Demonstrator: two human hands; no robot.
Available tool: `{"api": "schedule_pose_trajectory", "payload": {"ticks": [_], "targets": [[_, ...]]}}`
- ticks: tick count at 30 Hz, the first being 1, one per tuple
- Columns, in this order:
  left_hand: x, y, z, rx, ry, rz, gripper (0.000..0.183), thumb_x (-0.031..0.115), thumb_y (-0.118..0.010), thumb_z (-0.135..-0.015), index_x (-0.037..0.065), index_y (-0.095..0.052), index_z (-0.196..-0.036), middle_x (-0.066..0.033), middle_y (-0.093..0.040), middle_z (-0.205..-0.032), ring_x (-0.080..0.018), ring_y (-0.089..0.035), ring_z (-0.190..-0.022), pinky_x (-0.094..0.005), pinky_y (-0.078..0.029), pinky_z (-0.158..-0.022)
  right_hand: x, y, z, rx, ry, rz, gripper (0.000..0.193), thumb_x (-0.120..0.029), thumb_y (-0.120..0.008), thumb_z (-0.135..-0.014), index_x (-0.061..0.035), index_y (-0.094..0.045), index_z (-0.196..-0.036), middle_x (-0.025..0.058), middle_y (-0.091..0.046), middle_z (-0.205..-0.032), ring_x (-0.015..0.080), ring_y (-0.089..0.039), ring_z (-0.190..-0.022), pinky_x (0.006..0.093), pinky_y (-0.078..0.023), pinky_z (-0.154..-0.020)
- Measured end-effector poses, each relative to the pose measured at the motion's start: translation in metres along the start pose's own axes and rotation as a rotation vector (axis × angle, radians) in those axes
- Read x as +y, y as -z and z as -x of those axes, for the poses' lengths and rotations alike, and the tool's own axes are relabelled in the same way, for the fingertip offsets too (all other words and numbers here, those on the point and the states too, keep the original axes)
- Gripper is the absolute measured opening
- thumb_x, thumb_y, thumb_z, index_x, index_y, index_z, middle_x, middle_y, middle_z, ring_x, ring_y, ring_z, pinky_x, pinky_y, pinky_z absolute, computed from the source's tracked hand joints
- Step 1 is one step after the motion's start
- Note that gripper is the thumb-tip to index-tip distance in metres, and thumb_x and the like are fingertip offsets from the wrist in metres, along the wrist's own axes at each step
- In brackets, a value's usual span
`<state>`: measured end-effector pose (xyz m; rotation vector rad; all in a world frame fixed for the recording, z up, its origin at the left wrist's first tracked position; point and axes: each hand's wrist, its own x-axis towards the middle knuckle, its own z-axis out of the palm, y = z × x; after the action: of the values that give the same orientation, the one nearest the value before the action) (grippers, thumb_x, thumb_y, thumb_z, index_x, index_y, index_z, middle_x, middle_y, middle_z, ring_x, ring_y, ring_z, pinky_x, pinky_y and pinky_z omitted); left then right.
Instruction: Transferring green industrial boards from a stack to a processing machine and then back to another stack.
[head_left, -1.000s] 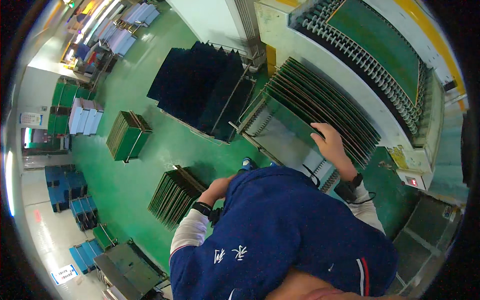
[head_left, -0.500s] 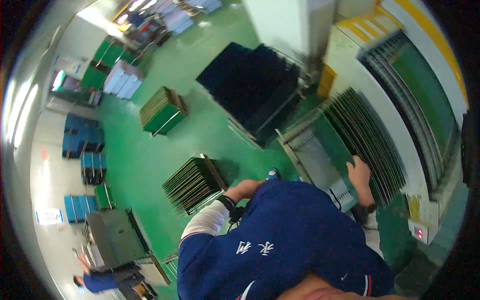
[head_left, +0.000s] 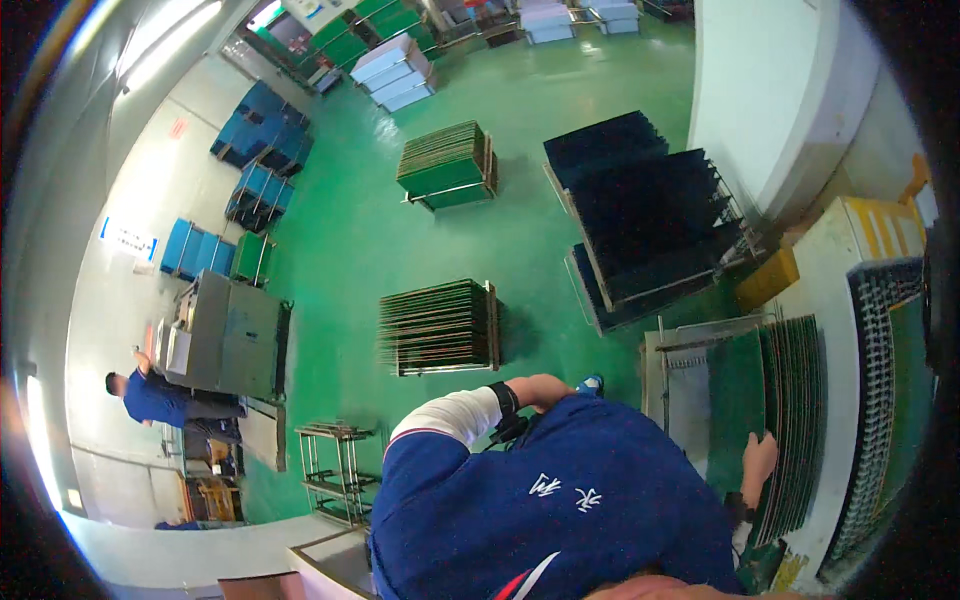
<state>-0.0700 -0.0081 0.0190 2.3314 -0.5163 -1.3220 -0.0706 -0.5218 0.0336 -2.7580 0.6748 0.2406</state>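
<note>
My right hand [head_left: 760, 468] is at the near edge of a flat green panel [head_left: 735, 385], fingers curled over that edge. This is the front one of several thin panels [head_left: 797, 400] standing upright in a rack [head_left: 685, 390] at the right. My left hand [head_left: 540, 390] is held against the front of my body at waist height. Its fingers are largely hidden, and nothing shows in it.
A machine with a bristled conveyor [head_left: 872, 400] stands right of the rack. Dark panels [head_left: 650, 215] fill a cart ahead. Two racks of green panels [head_left: 440, 325] [head_left: 445, 165] stand on the floor. An unloaded metal rack [head_left: 335, 470] is at left; a co-worker [head_left: 165, 395] stands beside a grey cabinet [head_left: 235, 335].
My view has swung left, so the racks and carts sit farther right in the picture. My right hand stays at the panel's edge; my left hand stays at my waist.
</note>
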Motion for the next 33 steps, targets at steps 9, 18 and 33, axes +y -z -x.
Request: {"api": "schedule_pose_trajectory", "payload": {"ticks": [9, 18, 33], "targets": [[-0.016, 0.003, 0.005, 0.024, -0.025, 0.052, 0.042, 0.033, -0.064, -0.078, 0.016, -0.056, -0.115, -0.0177, -0.063, -0.105, -0.0393, -0.06, -0.095, -0.0438, -0.047, -0.079, -0.01, -0.004, -0.003, -0.073, 0.058, -0.012, 0.032, -0.018, -0.062, -0.082, 0.0036, -0.06, -0.105, 0.0203, -0.063, -0.097, 0.0382, -0.06, -0.093, 0.0453, -0.046, -0.078], [0.003, 0.038, 0.044, -0.085, 0.02, 0.185, 0.038, 0.031, -0.063, -0.079, 0.017, -0.057, -0.114, -0.0158, -0.063, -0.1, -0.0334, -0.059, -0.089, -0.0416, -0.045, -0.075, -0.017, -0.008, -0.001, 0.04, -0.014, 0.044, 0.032, -0.02, -0.066, -0.079, -0.0018, -0.062, -0.104, 0.0213, -0.063, -0.102, 0.0386, -0.06, -0.095, 0.046, -0.046, -0.082], [-0.072, -0.012, -0.031, -0.105, -0.115, 0.061, 0.042, 0.031, -0.058, -0.083, 0.024, -0.05, -0.124, -0.0156, -0.066, -0.096, -0.0361, -0.064, -0.081, -0.0458, -0.047, -0.068, -0.033, 0.002, 0.014, 0.133, -0.059, 0.123, 0.034, -0.023, -0.068, -0.077, -0.0008, -0.062, -0.102, 0.0187, -0.064, -0.099, 0.0374, -0.06, -0.094, 0.0456, -0.046, -0.082]]}}
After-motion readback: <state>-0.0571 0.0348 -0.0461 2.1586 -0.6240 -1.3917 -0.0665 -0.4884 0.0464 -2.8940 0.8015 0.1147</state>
